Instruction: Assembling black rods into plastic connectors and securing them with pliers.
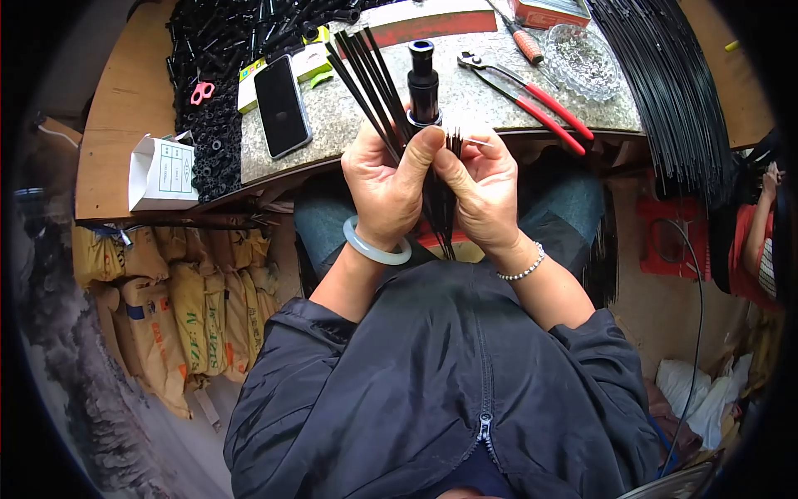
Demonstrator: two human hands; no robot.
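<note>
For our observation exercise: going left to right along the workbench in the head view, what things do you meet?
White cardboard box → pink-handled scissors → black phone → upright black cylinder → red-handled pliers → clear glass dish → bundle of long black rods.

A bundle of thin black rods (pixel 374 79) fans upward, gripped in both hands.

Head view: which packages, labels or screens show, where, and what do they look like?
Black smartphone: flat on the speckled stone benchtop, left of the hands, screen dark.
Small white cardboard box: left bench edge, open flap, printed label panel.
Yellow-green packet: behind the phone.
Red-and-white flat box: top edge, right of centre.
Tan printed sacks: stacked under the bench, left.
</note>
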